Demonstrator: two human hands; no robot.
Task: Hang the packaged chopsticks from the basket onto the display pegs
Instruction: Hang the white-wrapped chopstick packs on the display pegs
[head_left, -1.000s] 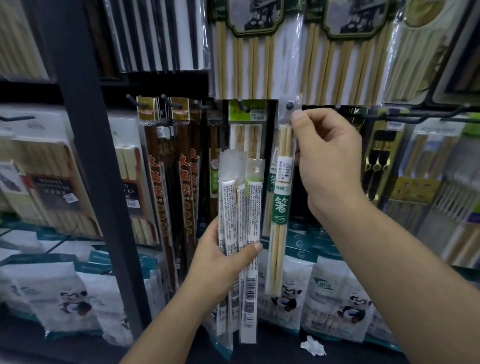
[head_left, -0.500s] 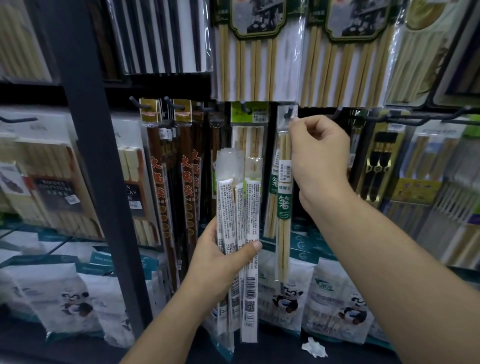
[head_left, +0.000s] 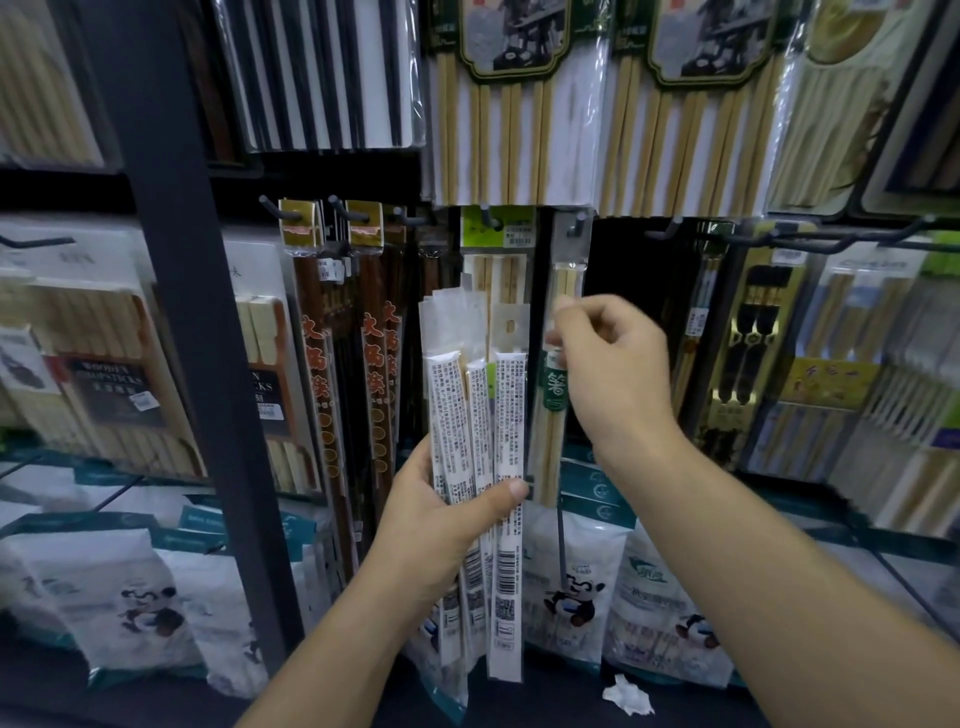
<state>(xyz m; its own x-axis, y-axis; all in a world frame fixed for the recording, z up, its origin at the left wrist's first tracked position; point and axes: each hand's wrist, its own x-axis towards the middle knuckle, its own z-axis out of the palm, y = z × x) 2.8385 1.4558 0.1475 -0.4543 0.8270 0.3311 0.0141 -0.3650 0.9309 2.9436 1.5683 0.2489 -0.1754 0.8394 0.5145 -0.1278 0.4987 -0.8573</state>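
Note:
A clear pack of bamboo chopsticks with a green label (head_left: 554, 395) hangs from a display peg (head_left: 573, 229) at centre. My right hand (head_left: 615, 379) is in front of the pack's right side, well below the peg. Its fingers are loosely curled and motion-blurred, and their tips are at the pack's edge with nothing gripped that I can see. My left hand (head_left: 441, 525) grips a bundle of several white-labelled chopstick packs (head_left: 478, 410), held upright just left of the hung pack. No basket is in view.
Brown chopstick packs (head_left: 374, 338) hang on pegs to the left, beside a dark upright post (head_left: 192, 312). Bare pegs (head_left: 670, 228) stick out to the right. Large bamboo sets (head_left: 514, 104) hang above. Panda-printed bags (head_left: 571, 592) fill the shelf below, with a paper scrap (head_left: 626, 693) in front.
My right hand has come down from the peg to mid-pack, and the pack now hangs on the peg by itself. My left hand still holds the bundle in the same place.

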